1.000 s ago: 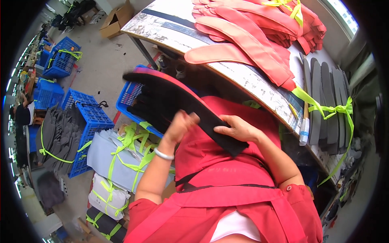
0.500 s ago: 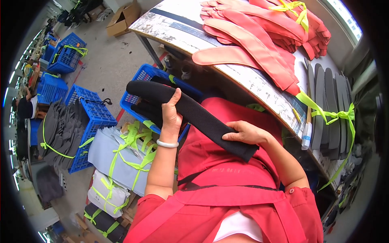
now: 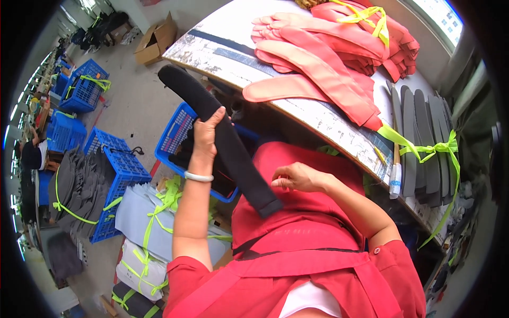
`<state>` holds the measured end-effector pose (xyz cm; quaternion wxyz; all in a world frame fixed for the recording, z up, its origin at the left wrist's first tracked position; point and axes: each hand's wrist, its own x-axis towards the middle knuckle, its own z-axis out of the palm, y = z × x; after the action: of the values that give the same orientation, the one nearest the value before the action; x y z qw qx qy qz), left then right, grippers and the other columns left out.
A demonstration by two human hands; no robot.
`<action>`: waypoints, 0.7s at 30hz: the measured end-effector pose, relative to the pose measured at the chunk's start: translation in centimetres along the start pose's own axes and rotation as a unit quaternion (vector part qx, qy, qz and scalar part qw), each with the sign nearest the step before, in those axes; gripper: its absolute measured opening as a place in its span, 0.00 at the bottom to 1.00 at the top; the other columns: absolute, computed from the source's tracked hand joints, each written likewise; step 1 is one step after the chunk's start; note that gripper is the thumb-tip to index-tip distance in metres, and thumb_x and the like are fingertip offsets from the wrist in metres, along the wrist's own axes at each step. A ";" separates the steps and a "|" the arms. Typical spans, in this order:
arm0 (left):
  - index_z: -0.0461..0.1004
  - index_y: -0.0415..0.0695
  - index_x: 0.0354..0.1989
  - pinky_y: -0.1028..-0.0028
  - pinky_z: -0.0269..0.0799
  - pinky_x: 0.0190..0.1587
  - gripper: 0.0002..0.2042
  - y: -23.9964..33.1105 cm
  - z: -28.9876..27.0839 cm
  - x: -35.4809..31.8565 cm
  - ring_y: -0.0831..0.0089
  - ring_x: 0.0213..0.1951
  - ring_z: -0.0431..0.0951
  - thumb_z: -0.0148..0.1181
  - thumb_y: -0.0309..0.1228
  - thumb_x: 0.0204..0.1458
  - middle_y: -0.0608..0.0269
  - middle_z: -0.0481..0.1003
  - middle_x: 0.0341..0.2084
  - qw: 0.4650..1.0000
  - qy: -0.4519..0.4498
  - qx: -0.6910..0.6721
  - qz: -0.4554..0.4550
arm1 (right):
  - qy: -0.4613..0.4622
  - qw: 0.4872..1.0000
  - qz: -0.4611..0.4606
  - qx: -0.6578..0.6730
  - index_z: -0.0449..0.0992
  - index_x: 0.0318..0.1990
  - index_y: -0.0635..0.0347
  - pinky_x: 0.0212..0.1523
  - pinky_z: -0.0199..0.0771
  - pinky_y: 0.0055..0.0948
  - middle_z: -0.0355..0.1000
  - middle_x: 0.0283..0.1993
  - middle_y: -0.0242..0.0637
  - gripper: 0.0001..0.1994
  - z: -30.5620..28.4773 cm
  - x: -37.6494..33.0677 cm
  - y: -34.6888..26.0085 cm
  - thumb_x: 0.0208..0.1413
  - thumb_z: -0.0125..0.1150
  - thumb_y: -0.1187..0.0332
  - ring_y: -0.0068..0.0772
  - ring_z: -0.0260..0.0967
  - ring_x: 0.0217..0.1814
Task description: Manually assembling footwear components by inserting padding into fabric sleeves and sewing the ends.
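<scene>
My left hand (image 3: pixel 205 139) grips a long, curved black fabric strip (image 3: pixel 239 159) near its middle, thumb across the upper face. The strip slants from a rounded far end at upper left to a squared-off near end over my red apron. A little right of its lower part is my right hand (image 3: pixel 298 177), apart from the strip, fingers curled in and nothing visible in them. Beneath my left hand stands a blue basket (image 3: pixel 170 130) holding more dark pieces, partly hidden by my arm and the strip.
A worn white table (image 3: pixel 212 59) at upper right bears coral-red curved pieces (image 3: pixel 318 69) and a tied bundle of grey strips (image 3: pixel 424 143). At left are a blue crate (image 3: pixel 124 159) with grey pieces, tied light-grey sheets (image 3: pixel 139 206) and a cardboard box (image 3: pixel 155 41).
My right hand has let go of the strip's near end and drawn slightly left. With my left hand, the strip has swung steeper, its far end rising and its near end shifting left.
</scene>
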<state>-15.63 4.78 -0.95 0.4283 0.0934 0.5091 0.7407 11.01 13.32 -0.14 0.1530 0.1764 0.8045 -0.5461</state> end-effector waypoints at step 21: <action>0.80 0.38 0.32 0.80 0.69 0.31 0.07 -8.5 2.8 -9.3 0.84 0.28 0.74 0.67 0.30 0.52 0.71 0.77 0.25 0.910 -0.289 0.258 -0.148 | 0.389 0.918 -0.062 -0.037 0.75 0.30 0.67 0.26 0.70 0.37 0.71 0.22 0.49 0.18 1.2 2.4 0.1 0.56 0.61 0.56 0.43 0.71 0.23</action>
<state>-3.68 0.88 -3.99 0.6218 0.3343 0.5449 0.4524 8.93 12.47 -1.70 -0.1995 0.3190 0.8297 -0.4124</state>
